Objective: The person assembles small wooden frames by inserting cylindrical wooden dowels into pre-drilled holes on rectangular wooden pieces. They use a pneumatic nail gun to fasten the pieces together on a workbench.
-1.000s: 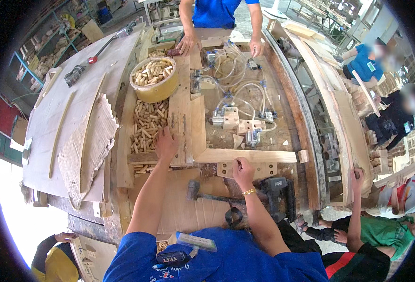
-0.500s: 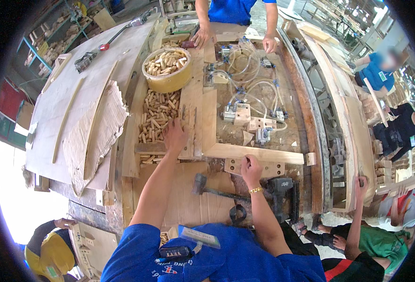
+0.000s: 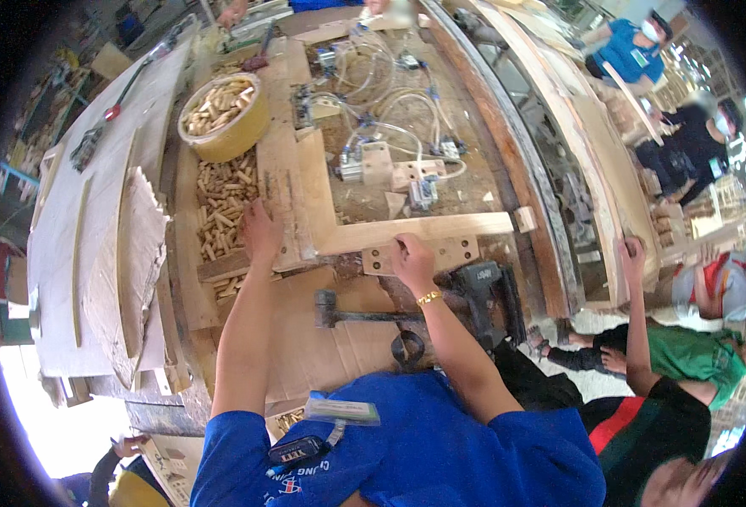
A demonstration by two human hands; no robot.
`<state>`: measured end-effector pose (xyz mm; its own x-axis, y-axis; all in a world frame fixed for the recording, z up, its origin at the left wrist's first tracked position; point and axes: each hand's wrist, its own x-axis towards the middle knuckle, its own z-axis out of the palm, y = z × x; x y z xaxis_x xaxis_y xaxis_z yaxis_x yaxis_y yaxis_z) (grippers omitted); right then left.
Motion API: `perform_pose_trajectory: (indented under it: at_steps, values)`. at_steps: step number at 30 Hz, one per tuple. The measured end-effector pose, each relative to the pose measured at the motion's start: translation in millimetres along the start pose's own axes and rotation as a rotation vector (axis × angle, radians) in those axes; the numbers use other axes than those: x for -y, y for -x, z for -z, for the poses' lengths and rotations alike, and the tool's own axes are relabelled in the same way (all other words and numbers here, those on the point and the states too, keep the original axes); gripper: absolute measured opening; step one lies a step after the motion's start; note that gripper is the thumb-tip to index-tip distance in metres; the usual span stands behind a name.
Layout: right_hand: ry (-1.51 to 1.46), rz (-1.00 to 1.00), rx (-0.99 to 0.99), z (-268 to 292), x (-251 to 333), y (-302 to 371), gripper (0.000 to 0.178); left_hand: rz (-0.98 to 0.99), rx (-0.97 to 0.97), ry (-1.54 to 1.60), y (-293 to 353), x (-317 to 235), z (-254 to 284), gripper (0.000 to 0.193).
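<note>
My left hand (image 3: pixel 261 232) reaches to the right edge of a trough of short wooden dowels (image 3: pixel 227 182), its fingers stretched out and apart. No dowel shows clearly in it. My right hand (image 3: pixel 412 260) is closed, fingertips curled together, just below a pale wooden rail (image 3: pixel 423 230). Whatever it may hold is hidden. The rail meets an upright wooden piece (image 3: pixel 315 182) at a corner. Under my right hand lies a wooden block with dark holes (image 3: pixel 457 252). A yellow tub (image 3: pixel 242 139) full of dowels stands at the trough's far end.
A black mallet (image 3: pixel 326 309) and a nail gun (image 3: pixel 480 291) lie near my right forearm. Clear hoses (image 3: pixel 377 122) and small clamping cylinders (image 3: pixel 352 162) sit inside the frame area. Plywood (image 3: pixel 60 253) covers the left. Co-workers stand right; a hand (image 3: pixel 232 12) shows at the far edge.
The view has shifted, so the bench sits further left and higher; the person opposite is mostly cut off. My left hand stays beside the dowels, and my right hand remains closed near the rail.
</note>
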<state>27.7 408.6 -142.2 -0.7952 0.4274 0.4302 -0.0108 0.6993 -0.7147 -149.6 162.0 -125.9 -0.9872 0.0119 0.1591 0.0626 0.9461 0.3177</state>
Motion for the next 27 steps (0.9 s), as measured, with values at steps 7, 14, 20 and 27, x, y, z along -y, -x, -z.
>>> perform_pose_trajectory:
  at_steps: [7,14,20,27]
  values:
    - [-0.043,-0.096,0.049,3.9,-0.9,1.8,0.01,0.076,0.127,-0.01,1.6,-14.2,11.7,0.049]
    - [-0.038,0.016,-0.001,-0.5,4.0,-2.1,0.009,0.035,0.054,0.049,-0.8,4.2,5.4,0.05]
    - [0.049,0.037,0.006,-3.4,-6.0,3.0,0.013,-0.009,0.046,-0.015,0.8,-2.6,8.3,0.05]
    - [-0.002,-0.001,0.01,-0.5,-1.0,1.2,0.01,0.069,0.098,0.034,2.6,-5.5,11.9,0.047]
